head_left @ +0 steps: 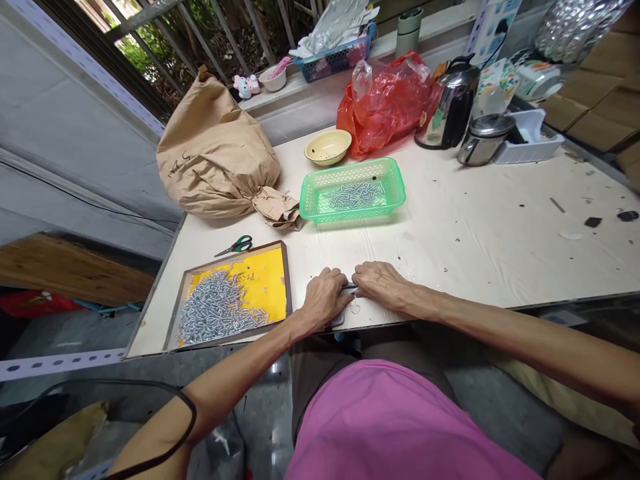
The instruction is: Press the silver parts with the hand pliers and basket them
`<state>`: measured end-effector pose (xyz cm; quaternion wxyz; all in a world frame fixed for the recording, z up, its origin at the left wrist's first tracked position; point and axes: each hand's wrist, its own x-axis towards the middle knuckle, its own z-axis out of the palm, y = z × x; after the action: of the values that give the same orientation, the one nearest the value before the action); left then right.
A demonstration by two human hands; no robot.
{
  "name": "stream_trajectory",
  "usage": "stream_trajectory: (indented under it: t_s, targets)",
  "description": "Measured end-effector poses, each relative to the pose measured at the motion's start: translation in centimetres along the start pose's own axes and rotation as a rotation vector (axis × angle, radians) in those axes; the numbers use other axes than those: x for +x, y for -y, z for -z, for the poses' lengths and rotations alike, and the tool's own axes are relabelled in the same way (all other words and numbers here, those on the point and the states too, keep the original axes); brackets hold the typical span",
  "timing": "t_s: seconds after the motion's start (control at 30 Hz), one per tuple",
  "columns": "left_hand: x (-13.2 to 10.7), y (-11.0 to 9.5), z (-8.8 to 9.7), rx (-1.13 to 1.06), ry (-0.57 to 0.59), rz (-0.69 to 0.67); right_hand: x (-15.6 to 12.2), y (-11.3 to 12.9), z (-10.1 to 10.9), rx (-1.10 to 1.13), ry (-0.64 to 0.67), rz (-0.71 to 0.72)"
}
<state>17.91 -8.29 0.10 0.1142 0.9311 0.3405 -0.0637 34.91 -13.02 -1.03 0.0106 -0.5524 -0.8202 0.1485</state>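
Head view shows your left hand [324, 295] with its grip closed on a slim grey-and-black piece [349, 288] near the counter's [480, 233] front edge, long axis pointing sideways toward your curled right hand [383, 283], whose grip you cannot tell.

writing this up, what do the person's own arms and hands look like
The left hand and right hand are ungloved, the left arm and right arm bare. A black cord loops across the left arm; the top is pink.
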Motion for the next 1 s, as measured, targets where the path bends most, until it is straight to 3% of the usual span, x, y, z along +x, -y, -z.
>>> stream_trajectory:
  t_s: [0.23, 0.37, 0.5, 0.63, 0.8, 0.9, 1.0]
  targets:
    - [-0.3, 0.0, 0.0, -0.017, -0.029, 0.019, -0.3, 0.0, 0.2, -0.019, -0.054, -0.018]
    - [-1.7, -0.7, -1.1, -0.057, -0.175, 0.031, -0.5, -1.1, 1.4, -0.022, -0.065, 0.018]
    - [-3.4, -2.8, -3.5, -0.149, -0.310, -0.058, -0.2, -2.3, 1.5, 0.011, -0.062, 0.060]
    - [-4.4, -5.0, -5.3, -0.219, -0.316, -0.143, 0.9, -2.6, 0.6, -0.025, -0.112, -0.027]
    - [-4.8, -5.9, -5.7, -0.291, -0.287, -0.148, 3.0, -3.4, 0.8, -0.072, -0.163, -0.043]
    - [-4.9, -5.9, -5.6, -0.319, -0.287, -0.167, 3.7, -2.5, 1.6, -0.138, -0.160, -0.062]
    - [-5.0, -5.8, -5.8, -0.361, -0.287, -0.175, 3.9, 0.6, 1.9, -0.142, -0.133, 0.179]
